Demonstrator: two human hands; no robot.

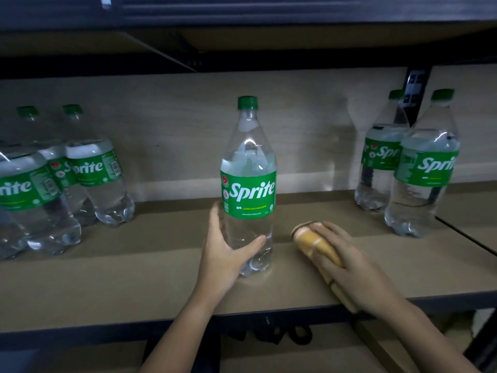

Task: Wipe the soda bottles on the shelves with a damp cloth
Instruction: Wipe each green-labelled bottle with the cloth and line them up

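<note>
While clear plastic Sprite bottle with green label and cap (248, 184) stands upright mid-shelf on tan wooden shelf board (134, 278), lower body is grasped by left hand (228, 254), thumb across front, fingers wrapped behind. Folded yellow-orange cloth (309, 239) is pressed flat to board just right of bottle by right hand (355, 265), fingers laid over it, not clenched. Step judged: bottle steadied, wiping not yet begun. Next move calls for cloth to be lifted to bottle wall. More Sprite bottles grouped left of it (99, 170) and right of it (422, 168), well apart.
</note>
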